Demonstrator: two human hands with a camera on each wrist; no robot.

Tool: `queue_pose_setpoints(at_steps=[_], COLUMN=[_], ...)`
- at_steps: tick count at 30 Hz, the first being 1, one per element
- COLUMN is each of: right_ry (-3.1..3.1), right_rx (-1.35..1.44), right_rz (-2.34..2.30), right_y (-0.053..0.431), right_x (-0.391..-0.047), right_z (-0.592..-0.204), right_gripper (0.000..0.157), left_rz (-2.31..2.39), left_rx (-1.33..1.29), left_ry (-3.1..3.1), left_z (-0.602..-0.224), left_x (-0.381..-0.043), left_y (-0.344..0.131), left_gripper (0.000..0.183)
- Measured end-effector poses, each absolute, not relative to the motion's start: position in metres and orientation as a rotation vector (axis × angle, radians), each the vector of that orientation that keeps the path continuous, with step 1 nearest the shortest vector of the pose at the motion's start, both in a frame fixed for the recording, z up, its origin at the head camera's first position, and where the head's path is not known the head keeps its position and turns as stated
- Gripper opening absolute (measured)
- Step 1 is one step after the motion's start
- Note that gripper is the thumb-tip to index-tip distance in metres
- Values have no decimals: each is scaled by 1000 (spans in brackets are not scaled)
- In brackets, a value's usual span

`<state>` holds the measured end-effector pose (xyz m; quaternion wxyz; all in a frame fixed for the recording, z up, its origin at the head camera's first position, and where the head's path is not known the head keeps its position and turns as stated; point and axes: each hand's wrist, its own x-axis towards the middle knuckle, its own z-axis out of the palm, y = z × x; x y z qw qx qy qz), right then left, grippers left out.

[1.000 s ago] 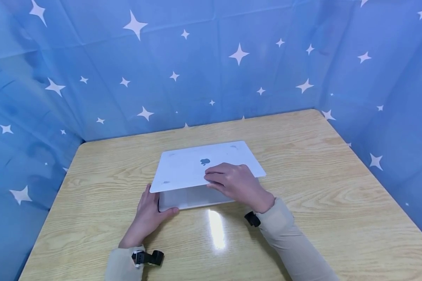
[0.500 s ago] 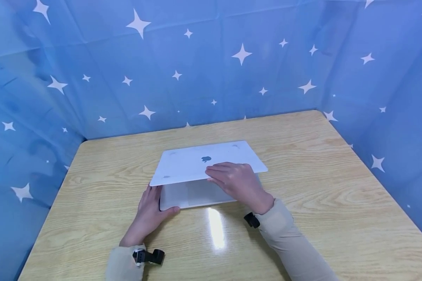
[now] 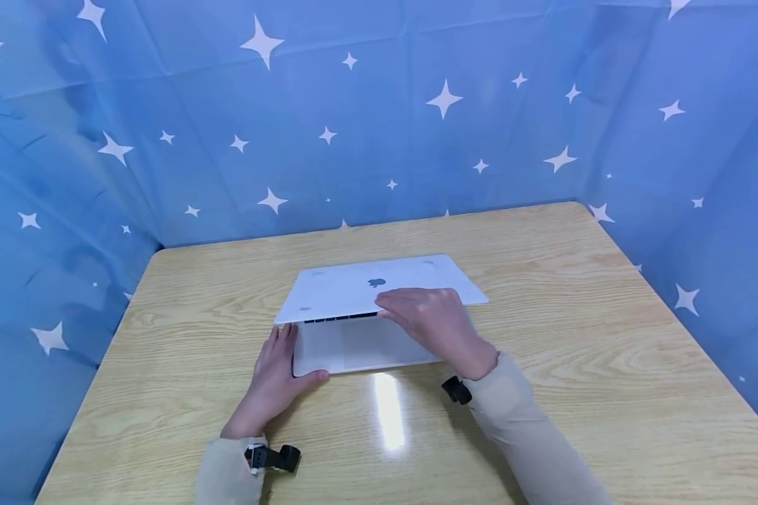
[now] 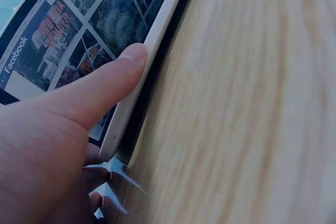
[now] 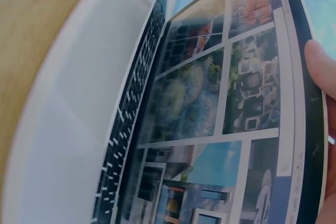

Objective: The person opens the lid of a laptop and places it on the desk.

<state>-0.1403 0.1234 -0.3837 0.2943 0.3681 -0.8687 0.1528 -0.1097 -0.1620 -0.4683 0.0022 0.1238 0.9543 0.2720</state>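
Observation:
A silver laptop [image 3: 335,291] with a dark apple logo lies on the table, its lid raised partway over the base. With thumb and fingertips my right hand [image 3: 432,330] pinches the lid's near edge; the right wrist view shows the thumb [image 5: 321,69] on the screen's border. My left hand [image 3: 271,386] holds the base at its front left corner, thumb along the front edge and fingers at the left side. Pictures fill the lit screen [image 5: 202,98], beside the black keyboard [image 5: 137,85]. From the head view, the lid hides most of the keyboard.
Under the laptop is a light wooden table [image 3: 606,365]. A blue curtain [image 3: 379,112] with white stars hangs behind and at both sides. Small black devices are strapped at both wrists, such as the left wrist device [image 3: 274,457].
The right hand has lifted the lid's near edge higher, and a row of keys now shows beneath it. My left hand keeps its place on the base corner.

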Motion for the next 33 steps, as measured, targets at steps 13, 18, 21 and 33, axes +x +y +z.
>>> queue_pose_setpoints(at_steps=[13,18,21,33], right_ry=[-2306,-2312,-2304,-2349], right_rx=[936,961,990,1019], right_rz=[411,393,411,481], right_y=[119,120,121,122], right_x=[-150,-154,-158,-165], right_z=[-372,-368,-365,-357], right_gripper=[11,17,24,15], left_rz=[834,835,839,829], left_rx=[338,327,325,304], left_ry=[2976,2961,2955,2940], left_z=[-468,-468,-468,-465], left_x=[-113,-113,-113,-110], left_y=[-162,-162,-162,-162], left_gripper=[108,107,106,105])
